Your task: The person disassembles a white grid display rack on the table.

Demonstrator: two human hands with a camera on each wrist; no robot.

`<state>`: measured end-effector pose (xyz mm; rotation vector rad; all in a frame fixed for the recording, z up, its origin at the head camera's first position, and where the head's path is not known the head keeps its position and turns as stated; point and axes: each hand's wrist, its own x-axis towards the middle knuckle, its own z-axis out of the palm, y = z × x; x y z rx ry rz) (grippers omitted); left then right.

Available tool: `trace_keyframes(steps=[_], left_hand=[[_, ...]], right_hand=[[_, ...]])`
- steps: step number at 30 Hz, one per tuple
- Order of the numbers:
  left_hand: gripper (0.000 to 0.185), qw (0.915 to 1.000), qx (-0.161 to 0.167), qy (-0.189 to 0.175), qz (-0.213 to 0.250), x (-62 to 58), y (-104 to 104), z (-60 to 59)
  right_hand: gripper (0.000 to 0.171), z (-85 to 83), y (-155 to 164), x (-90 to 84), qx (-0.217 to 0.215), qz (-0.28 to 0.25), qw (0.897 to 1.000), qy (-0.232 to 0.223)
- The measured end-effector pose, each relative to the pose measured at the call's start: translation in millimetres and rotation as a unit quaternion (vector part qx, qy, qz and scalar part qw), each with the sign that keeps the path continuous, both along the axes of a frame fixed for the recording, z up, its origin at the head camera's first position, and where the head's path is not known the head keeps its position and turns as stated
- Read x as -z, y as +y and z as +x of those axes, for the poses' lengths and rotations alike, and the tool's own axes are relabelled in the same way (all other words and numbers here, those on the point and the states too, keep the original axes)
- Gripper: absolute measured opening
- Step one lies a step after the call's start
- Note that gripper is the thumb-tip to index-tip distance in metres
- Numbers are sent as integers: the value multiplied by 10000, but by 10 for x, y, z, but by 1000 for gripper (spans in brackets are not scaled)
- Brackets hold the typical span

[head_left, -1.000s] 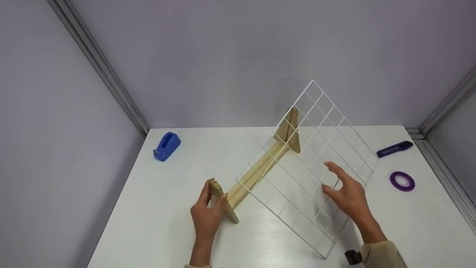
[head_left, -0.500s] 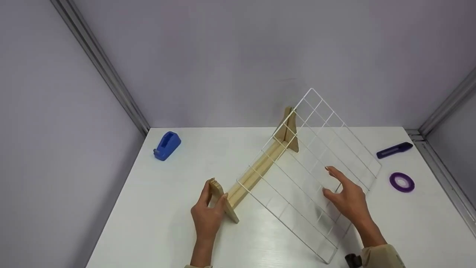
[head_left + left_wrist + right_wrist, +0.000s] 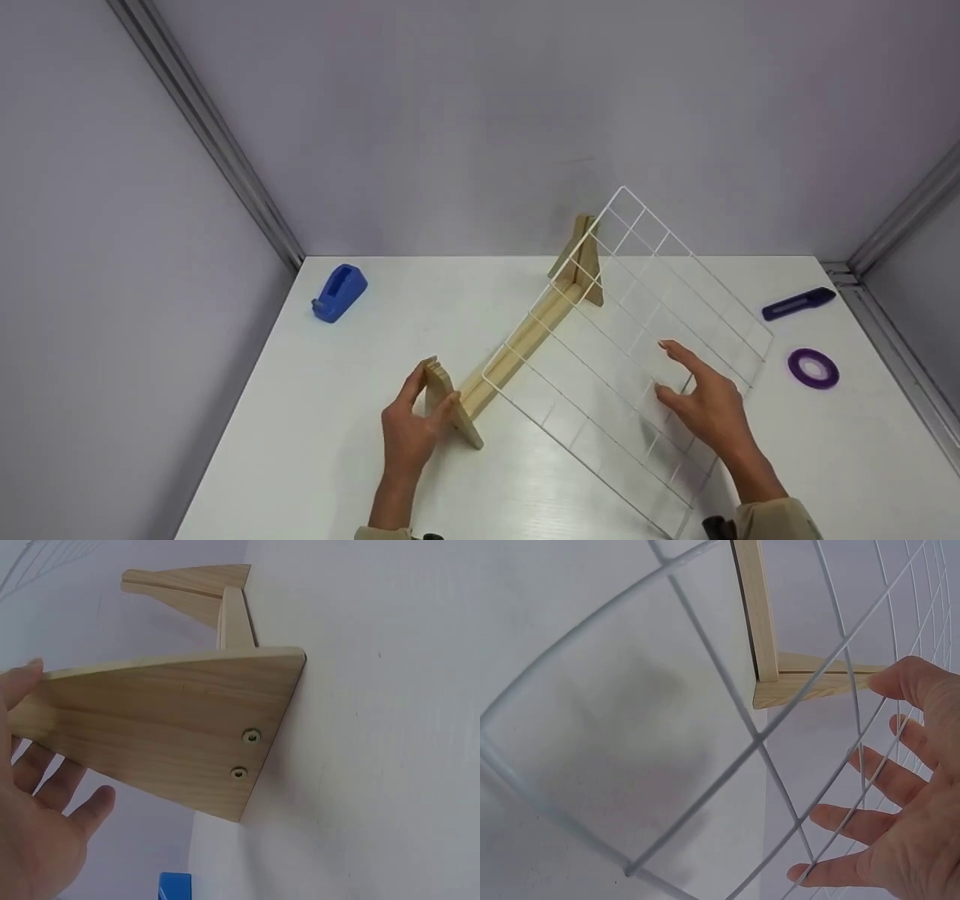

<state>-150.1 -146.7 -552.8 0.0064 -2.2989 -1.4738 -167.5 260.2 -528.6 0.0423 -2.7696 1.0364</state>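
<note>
On the desk (image 3: 315,420), the wooden stand (image 3: 450,401) is gripped by the left hand (image 3: 409,431) (steadying it), while the tilted wire grid (image 3: 637,330) is propped by the open-fingered right hand (image 3: 709,409).

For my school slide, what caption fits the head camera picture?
Left hand holds the wooden stand while right hand supports the tilted white wire grid.

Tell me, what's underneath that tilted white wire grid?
Under the wire grid lies bare white table, seen through its open squares. The right hand rests against the grid. Nothing there looks covered.
</note>
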Motion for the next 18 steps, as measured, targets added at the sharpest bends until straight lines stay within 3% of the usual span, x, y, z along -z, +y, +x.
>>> trace_keyframes(steps=[5,8,18], left_hand=[[63,9979,599,-242,43,22,-106,-58],[63,9963,792,-311,116,40,-138,-66],[66,9963,613,-399,454,78,-97,-58]], right_hand=[[65,30,22,24,65,20,9999,-91],[64,39,32,39,88,36,9997,-228],[64,2,39,54,60,120,9995,-293]])
